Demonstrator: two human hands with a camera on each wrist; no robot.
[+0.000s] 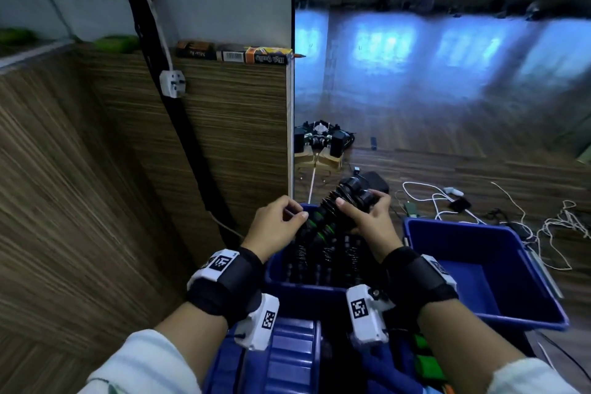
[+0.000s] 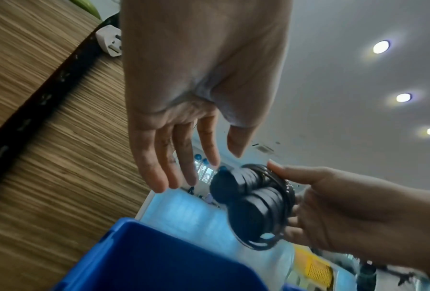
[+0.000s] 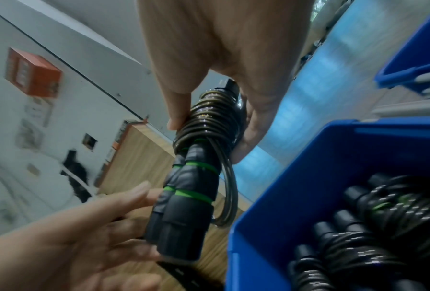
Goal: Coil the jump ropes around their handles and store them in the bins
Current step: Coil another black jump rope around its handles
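Observation:
A jump rope with black handles and green rings has its rope wound round the paired handles; a short loop hangs loose. My right hand grips the wound upper part, holding it tilted above a blue bin. That bin holds several coiled ropes. My left hand is at the handles' lower end with fingers extended; in the right wrist view its fingertips reach the handles. In the left wrist view the bundle sits just beyond the straight left fingers.
A second blue bin stands to the right, with nothing visible inside it. A wood-panelled wall with a black cable duct and white plug is close on the left. White cables lie on the floor beyond the bins. Blue plastic parts lie below my wrists.

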